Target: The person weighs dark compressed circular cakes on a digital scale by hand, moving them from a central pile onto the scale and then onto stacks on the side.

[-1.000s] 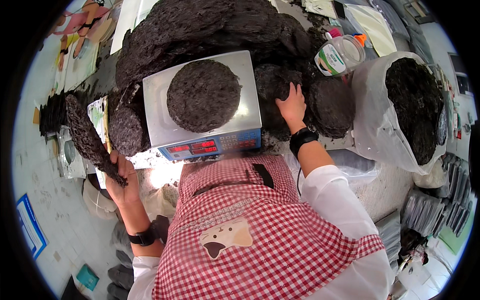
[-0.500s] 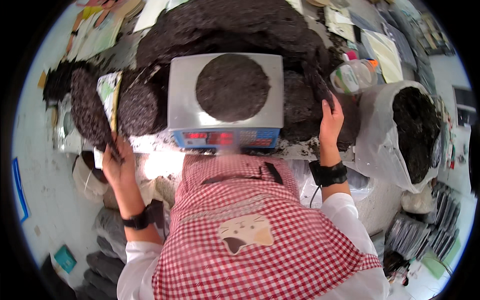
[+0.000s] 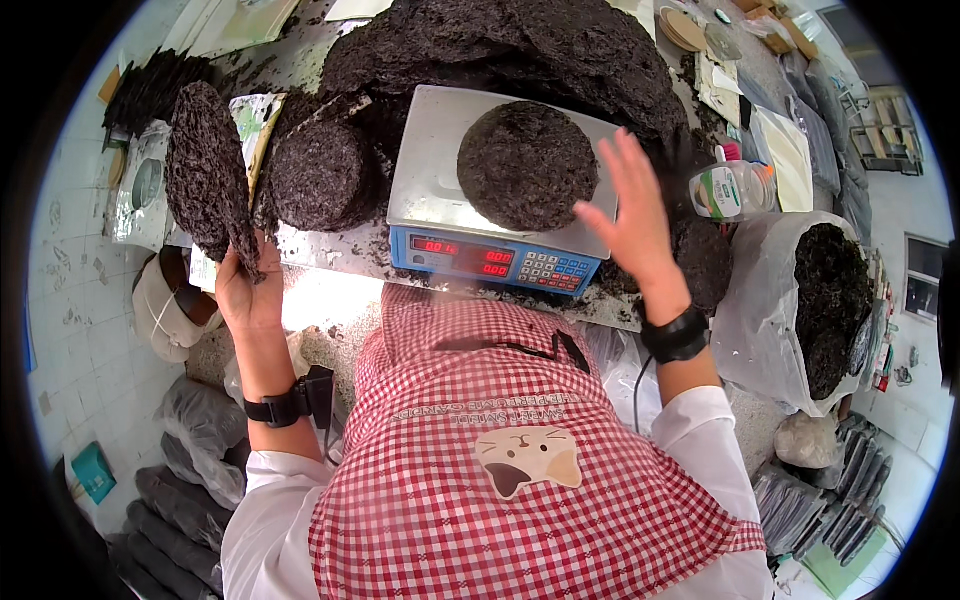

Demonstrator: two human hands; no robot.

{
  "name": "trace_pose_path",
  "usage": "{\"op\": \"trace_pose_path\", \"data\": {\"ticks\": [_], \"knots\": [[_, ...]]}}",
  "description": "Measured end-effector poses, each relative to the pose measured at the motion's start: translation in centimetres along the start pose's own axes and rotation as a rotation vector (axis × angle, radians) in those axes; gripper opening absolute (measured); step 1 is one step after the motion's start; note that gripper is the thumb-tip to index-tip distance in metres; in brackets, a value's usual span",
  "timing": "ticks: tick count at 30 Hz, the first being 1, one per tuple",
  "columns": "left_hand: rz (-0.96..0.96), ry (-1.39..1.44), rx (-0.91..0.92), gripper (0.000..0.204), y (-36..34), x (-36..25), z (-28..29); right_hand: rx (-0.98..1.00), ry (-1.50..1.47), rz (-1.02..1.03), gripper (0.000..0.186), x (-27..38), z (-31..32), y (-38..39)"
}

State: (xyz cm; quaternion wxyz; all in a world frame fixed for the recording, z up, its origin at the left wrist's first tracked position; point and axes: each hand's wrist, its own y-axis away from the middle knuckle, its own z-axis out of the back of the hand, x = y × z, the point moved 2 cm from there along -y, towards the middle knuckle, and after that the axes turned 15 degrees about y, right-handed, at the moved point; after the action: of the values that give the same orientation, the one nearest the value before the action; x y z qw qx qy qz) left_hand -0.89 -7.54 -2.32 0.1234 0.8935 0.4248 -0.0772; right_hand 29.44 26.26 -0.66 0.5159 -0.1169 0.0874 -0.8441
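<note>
1. Right now your left hand pinches the lower edge of a dark dried-seaweed disc, held up on edge at the left end of the bench; its flat face is turned sideways and its long axis runs up and away from your palm.
2. Your right hand is spread, fingers apart, holding nothing. It hovers just right of the disc on the scale, close to its rim; can't tell if a fingertip touches.
3. That disc lies flat on the steel pan of the digital scale, straight ahead of your chest. It's left of the open hand and well right of the pinching one, so the right hand is much the nearer.
4. A second stack of discs sits btwn the held disc and the scale, leaning on the big loose seaweed heap behind.
5. The scale front is blue, w/ red lit digits at left and a pale keypad at right.
6. A clear plastic jar w/ a green-and-white label lies on its side, right of your open hand.
7. A large clear plastic bag of seaweed stands open at far right.
8. Foil-silver packets w/ a round window lie left of the held disc; a printed green-and-white pack shows behind it.
9. Dark filled bags are piled on the floor, lower left.
</note>
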Motion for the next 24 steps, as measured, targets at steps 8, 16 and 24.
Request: {"op": "trace_pose_path", "data": {"ticks": [8, 16, 24], "knots": [[0.059, 0.014, 0.038, 0.014, -0.9, 0.0, -0.8, 0.012, 0.066, 0.097, 0.087, 3.5, -3.8, -1.4], [0.144, 0.013, 0.149, 0.022, -1.9, -2.2, 3.1, 0.157, -0.039, 0.162, 0.061, 5.3, -5.7, 8.4], [-0.178, -0.064, -0.242, 0.022, -1.8, -0.7, 0.2, -0.453, -0.029, 0.179, 0.054, 4.0, 1.8, -5.2]]}}
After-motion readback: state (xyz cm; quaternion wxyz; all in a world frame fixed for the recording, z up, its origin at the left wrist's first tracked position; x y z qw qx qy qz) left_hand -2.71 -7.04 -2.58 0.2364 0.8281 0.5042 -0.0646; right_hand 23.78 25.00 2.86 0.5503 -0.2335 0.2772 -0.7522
